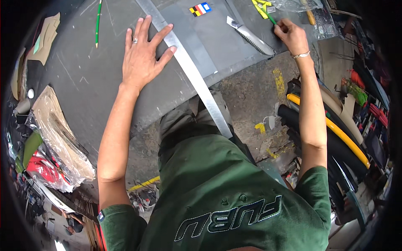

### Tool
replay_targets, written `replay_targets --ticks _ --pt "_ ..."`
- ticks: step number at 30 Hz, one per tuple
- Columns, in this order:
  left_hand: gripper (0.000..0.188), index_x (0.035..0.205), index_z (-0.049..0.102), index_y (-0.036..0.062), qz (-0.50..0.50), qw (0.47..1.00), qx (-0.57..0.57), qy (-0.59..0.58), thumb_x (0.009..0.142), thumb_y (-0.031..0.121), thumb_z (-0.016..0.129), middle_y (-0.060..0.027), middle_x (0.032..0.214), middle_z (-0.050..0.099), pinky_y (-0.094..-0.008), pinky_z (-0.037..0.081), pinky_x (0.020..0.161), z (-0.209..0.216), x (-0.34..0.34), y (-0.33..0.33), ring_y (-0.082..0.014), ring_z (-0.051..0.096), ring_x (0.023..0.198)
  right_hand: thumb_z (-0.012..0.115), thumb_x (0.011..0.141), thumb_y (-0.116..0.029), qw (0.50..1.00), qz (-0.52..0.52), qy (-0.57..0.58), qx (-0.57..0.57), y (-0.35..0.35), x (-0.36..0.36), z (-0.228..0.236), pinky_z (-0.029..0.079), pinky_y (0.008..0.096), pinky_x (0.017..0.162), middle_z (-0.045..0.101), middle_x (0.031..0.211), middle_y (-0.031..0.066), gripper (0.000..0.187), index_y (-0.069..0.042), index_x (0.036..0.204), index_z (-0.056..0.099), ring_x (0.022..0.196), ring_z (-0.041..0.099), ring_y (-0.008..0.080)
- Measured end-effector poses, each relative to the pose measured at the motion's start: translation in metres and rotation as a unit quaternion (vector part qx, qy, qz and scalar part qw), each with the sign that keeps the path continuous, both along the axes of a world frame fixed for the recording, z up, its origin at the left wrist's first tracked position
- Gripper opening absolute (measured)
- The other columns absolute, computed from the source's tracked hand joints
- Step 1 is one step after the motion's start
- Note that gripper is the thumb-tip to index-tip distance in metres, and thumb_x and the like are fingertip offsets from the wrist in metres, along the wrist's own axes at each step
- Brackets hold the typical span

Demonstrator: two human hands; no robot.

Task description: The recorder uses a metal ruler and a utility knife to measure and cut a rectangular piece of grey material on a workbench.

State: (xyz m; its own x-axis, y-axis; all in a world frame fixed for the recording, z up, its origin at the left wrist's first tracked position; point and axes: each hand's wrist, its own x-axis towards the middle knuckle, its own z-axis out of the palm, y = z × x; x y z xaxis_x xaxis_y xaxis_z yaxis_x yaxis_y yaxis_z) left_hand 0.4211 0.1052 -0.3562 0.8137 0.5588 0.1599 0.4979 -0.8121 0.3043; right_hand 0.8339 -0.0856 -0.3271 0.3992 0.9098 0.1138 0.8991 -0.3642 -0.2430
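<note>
My left hand (143, 58) lies flat on the dark grey work surface (96, 75), fingers spread. Its index finger and thumb touch the edge of a long metal ruler (194, 75), which runs diagonally and juts past the near edge towards my body. Over at the right, my right hand (292, 37) pinches a thin green stick, apparently a pencil (271, 19); the fingers hide its lower part. Beside it lies a folded yellow tape measure (260, 8). A grey box cutter (252, 38) rests between ruler and right hand, near a small multicoloured patch (200, 9).
Another green pencil (98, 24) lies on the far left of the surface. Clear plastic film (295, 5) and a wooden handle (310, 17) are at the far right. Rolls of material with a yellow tube (335, 129) stand right; plastic-wrapped brown sheets (56, 125) lie left.
</note>
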Motion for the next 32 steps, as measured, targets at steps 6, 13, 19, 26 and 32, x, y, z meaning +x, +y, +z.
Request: replay_targets --ticks 6,13,19,26,32 --pt "0.071 0.150 0.053 0.0299 0.004 1.000 -0.015 0.001 0.089 0.063 0.067 -0.0169 0.165 0.031 -0.0577 0.013 0.127 0.016 0.005 -0.002 -0.0360 0.025 0.155 0.065 0.094 -0.003 0.918 -0.110 0.357 0.134 -0.019 -0.107 0.015 0.049 0.0213 0.067 0.064 0.081 -0.0019 0.004 -0.004 0.097 0.063 0.072 0.058 0.0034" --pt "0.078 0.140 0.062 0.0165 0.034 0.993 -0.085 0.069 0.076 0.058 0.079 -0.0284 0.157 0.036 -0.0589 0.019 0.125 0.031 0.011 -0.004 -0.0467 0.030 0.150 0.067 0.095 0.000 0.855 -0.050 0.494 0.149 -0.018 -0.227 -0.006 0.055 0.0281 0.072 0.068 0.095 0.0111 0.021 -0.001 0.108 0.050 0.081 0.065 0.0145" --pt "0.078 0.139 0.063 0.0155 0.038 0.993 -0.079 0.076 0.076 0.059 0.079 -0.0279 0.157 0.036 -0.0585 0.019 0.125 0.030 0.012 -0.005 -0.0462 0.030 0.150 0.069 0.097 -0.001 0.911 0.017 0.389 0.135 -0.020 -0.230 -0.018 0.052 0.0271 0.075 0.069 0.100 0.0140 0.011 0.002 0.102 0.059 0.086 0.063 0.0148" --pt "0.102 0.146 0.046 -0.0006 0.046 0.996 -0.066 0.028 0.074 0.063 0.079 -0.0277 0.155 0.039 -0.0558 0.018 0.126 0.023 0.007 -0.003 -0.0430 0.031 0.151 0.070 0.094 0.001 0.922 0.058 0.359 0.136 -0.017 -0.227 -0.017 0.054 0.0296 0.077 0.069 0.099 0.0158 0.014 0.003 0.103 0.060 0.088 0.067 0.0194" --pt "0.108 0.147 0.040 -0.0036 0.045 0.996 -0.056 0.052 0.072 0.064 0.081 -0.0276 0.156 0.039 -0.0549 0.017 0.127 0.020 0.006 -0.004 -0.0422 0.031 0.151 0.073 0.092 0.002 0.926 0.087 0.333 0.154 -0.016 -0.226 -0.020 0.055 0.0324 0.080 0.070 0.097 0.0164 0.015 0.003 0.103 0.062 0.090 0.069 0.0239"
